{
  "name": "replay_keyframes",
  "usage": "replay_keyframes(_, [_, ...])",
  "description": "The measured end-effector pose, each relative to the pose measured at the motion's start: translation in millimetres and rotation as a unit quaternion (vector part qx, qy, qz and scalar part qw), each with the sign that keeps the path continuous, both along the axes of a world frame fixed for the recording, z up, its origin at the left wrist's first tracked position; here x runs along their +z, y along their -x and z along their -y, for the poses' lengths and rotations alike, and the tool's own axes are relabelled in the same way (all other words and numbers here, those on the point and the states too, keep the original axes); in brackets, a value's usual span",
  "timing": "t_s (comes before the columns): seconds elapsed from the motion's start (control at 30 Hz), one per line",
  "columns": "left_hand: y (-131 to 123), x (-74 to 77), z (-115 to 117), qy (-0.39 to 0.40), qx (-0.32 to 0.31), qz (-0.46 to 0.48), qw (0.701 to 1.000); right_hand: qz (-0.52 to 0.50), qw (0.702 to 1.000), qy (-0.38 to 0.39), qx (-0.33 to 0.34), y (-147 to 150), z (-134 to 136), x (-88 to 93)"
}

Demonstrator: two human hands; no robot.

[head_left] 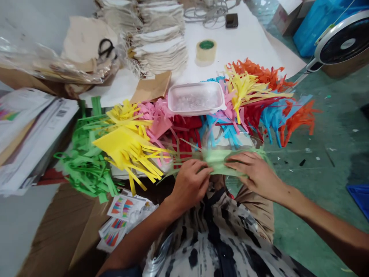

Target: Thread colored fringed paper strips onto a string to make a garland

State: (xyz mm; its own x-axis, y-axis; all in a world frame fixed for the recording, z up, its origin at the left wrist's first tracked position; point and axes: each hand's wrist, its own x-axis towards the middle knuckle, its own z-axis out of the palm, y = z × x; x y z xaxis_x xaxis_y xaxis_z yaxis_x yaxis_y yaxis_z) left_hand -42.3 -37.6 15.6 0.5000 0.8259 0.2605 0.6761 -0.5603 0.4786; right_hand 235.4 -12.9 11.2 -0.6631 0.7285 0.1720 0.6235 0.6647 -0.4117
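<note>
A pale green tissue-paper sheet with fringed ends point(218, 161) lies stretched sideways at the table's front edge, close to my body. My left hand point(192, 184) is closed on its left part, fingers curled and thumb hidden. On its right part my right hand point(256, 175) grips the paper between thumb and bent fingers. Just beyond my hands lie fringed tassels in red point(187, 132), blue point(226, 132) and yellow point(129, 144). A clear plastic tub point(196, 108) with small transparent pieces in it rests on the tassels.
Green tassels point(89, 154) hang at the left edge, orange ones point(256, 73) lie at the right. Behind stand a tape roll point(206, 52), stacked white bundles point(160, 42) and black-handled scissors point(106, 48). A fan point(344, 42) is at right. Printed cards point(121, 217) lie below left.
</note>
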Motion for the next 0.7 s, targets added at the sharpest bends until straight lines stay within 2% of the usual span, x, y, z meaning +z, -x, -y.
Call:
replay_keyframes(0.17, [0, 6.5, -14, 0.062, 0.047, -0.003, 0.997, -0.066, 0.993, 0.068, -0.067, 2, -8, 13.2])
replay_keyframes(0.43, [0, 14.2, -24, 0.056, -0.015, -0.041, 0.997, 0.008, 0.996, 0.029, -0.084, 9, -5, 21.5])
replay_keyframes(0.7, [-5, 6.9, -21, 0.062, 0.082, -0.037, 0.994, 0.018, 0.988, 0.052, -0.144, 16, -15, 13.8])
